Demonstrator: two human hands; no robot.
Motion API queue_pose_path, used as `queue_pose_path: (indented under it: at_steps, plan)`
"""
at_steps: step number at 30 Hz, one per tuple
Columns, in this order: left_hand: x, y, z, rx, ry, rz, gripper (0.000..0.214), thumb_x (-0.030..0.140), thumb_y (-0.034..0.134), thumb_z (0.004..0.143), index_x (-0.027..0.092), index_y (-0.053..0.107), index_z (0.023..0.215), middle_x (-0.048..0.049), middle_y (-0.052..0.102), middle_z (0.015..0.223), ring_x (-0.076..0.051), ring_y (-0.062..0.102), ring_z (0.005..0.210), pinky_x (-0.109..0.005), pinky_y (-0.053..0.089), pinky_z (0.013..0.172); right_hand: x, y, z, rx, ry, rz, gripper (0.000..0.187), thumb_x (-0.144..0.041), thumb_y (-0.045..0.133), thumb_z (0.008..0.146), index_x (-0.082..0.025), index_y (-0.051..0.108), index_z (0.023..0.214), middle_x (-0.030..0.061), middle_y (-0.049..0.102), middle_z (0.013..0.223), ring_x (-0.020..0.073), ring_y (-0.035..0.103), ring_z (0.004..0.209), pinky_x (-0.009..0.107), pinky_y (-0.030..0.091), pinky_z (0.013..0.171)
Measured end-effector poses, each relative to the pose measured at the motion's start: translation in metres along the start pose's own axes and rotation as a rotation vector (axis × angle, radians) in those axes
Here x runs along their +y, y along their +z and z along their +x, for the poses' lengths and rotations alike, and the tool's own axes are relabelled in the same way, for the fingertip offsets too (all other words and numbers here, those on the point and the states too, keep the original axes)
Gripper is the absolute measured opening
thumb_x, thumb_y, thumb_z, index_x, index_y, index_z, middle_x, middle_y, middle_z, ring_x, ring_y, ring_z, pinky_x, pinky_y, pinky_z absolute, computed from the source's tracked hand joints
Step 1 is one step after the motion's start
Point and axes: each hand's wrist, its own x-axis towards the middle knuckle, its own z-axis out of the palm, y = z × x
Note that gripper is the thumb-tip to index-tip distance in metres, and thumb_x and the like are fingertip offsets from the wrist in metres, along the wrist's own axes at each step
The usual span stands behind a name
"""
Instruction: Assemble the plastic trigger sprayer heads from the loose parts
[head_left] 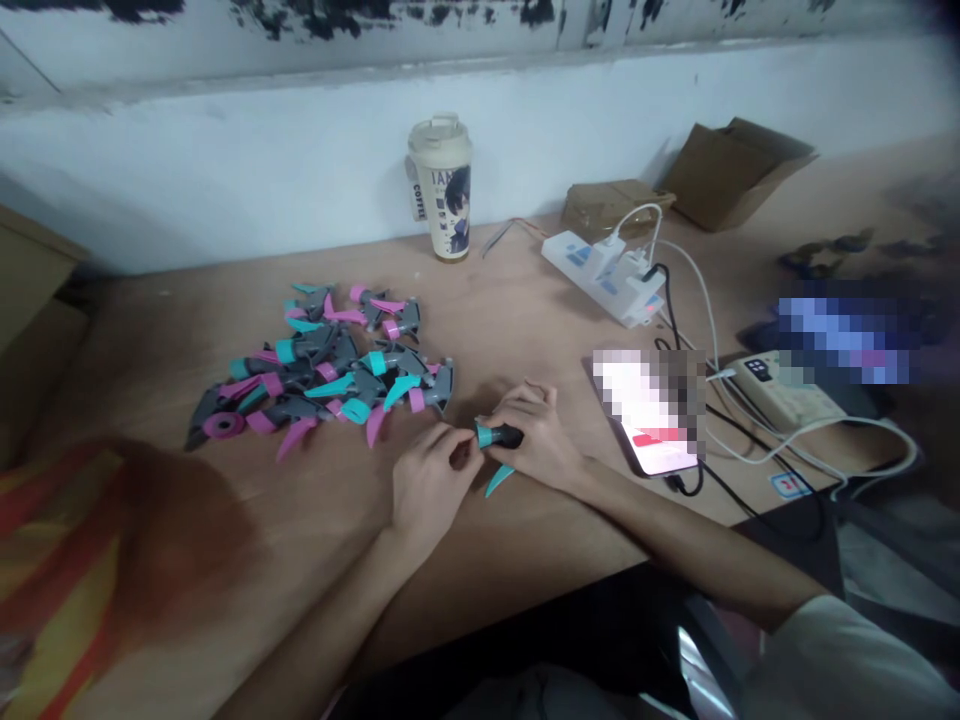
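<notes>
Near the table's front edge, my right hand (536, 435) is wrapped round a grey and teal trigger spray head (489, 436). Its teal ring faces left, and a teal trigger sticks out below the hand. With thumb and fingers closed, my left hand (437, 472) pinches at the teal ring end; the fingertips partly hide the contact. To the left and farther back lies a loose pile of similar spray heads (360, 385), grey with teal or pink rings and triggers.
A lidded coffee cup (450, 190) stands by the wall. Right of my hands are a phone (645, 415), a white power strip (600, 275), a power bank (787, 390) and tangled cables. Cardboard boxes (731, 175) sit at the back. A blurred red-yellow thing (75, 560) is at left.
</notes>
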Motion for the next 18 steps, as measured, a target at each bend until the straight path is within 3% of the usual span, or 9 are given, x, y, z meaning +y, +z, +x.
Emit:
queue_pose_path:
  at_steps: [5, 18]
  plan:
    - [0.0002, 0.0006, -0.0008, 0.06, 0.046, 0.06, 0.008, 0.014, 0.056, 0.076, 0.019, 0.062, 0.073, 0.0009, 0.061, 0.07, -0.011, 0.055, 0.061, -0.022, 0.038, 0.056, -0.0008, 0.0003, 0.0032, 0.011, 0.025, 0.005, 0.016, -0.021, 0.073, 0.064, -0.024, 0.064, 0.077, -0.0031, 0.067, 0.076, 0.0168, 0.058, 0.084, 0.042, 0.024, 0.096]
    - [0.0037, -0.0022, -0.0031, 0.085, 0.048, 0.089, 0.008, 0.013, 0.055, 0.076, 0.018, 0.06, 0.072, 0.0011, 0.059, 0.068, -0.011, 0.053, 0.06, -0.023, 0.037, 0.055, -0.0044, -0.0007, 0.001, 0.009, 0.059, 0.028, 0.014, -0.022, 0.071, 0.065, -0.023, 0.063, 0.076, -0.0021, 0.067, 0.077, 0.0183, 0.059, 0.084, 0.043, 0.025, 0.097]
